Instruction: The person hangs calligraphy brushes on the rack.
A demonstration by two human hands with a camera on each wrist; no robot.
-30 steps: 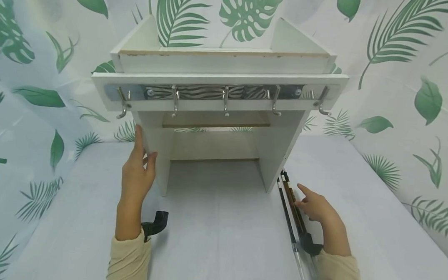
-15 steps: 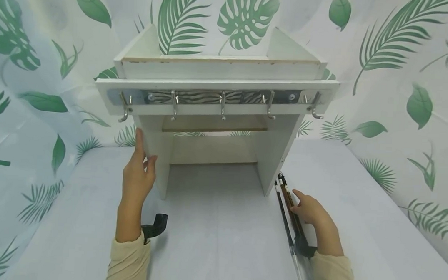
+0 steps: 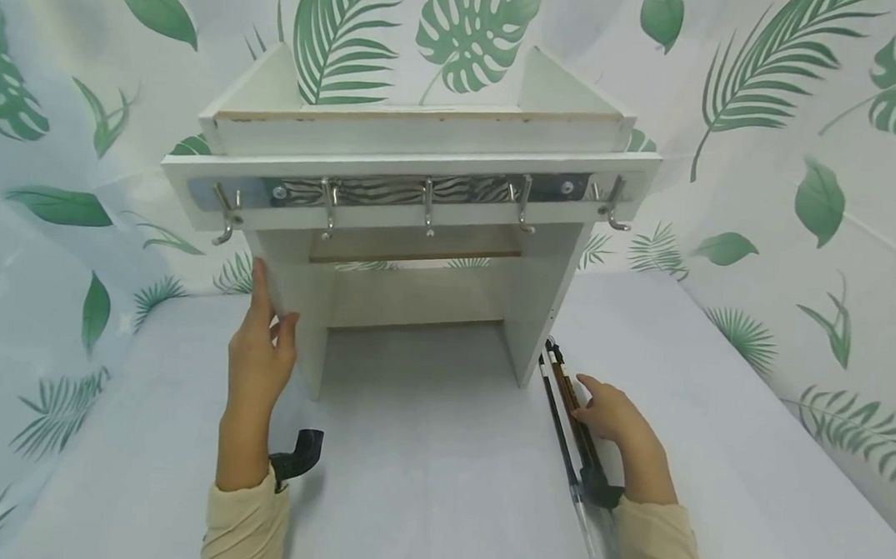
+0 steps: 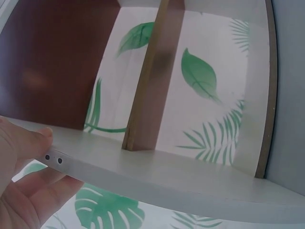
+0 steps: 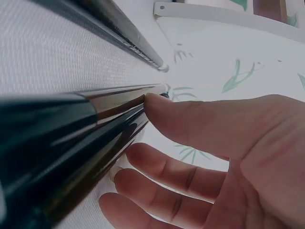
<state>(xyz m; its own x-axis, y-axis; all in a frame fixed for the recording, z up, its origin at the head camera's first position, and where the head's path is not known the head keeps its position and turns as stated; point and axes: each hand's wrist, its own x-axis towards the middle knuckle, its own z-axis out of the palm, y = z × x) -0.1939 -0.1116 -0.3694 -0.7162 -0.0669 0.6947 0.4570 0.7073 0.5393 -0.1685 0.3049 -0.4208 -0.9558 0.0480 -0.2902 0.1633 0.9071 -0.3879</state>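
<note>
A white shelf rack [image 3: 417, 136] with a row of metal hooks [image 3: 429, 205] stands in the middle of the head view. My left hand [image 3: 259, 363] grips its left side panel [image 4: 157, 179]; in the left wrist view the thumb lies on the panel's inner face, the other fingers beneath. On the cloth by the rack's right side lie slim brown and black calligraphy brushes [image 3: 561, 434], with a clear cap at the near end. My right hand [image 3: 616, 416] is beside them, its thumb [image 5: 167, 112] touching a brush and its other fingers loosely bent near the dark handles.
A black wrist mount [image 3: 301, 455] juts from the left sleeve; another [image 3: 600, 490] at the right wrist overlaps the brushes. White cloth [image 3: 424, 479] covers the work surface. Leaf-printed sheeting [image 3: 760, 193] rises behind and at both sides.
The view has drifted, shifting rack and hands a little leftward in the picture. My left hand stays on the panel; the right index finger is more bent beside the brushes.
</note>
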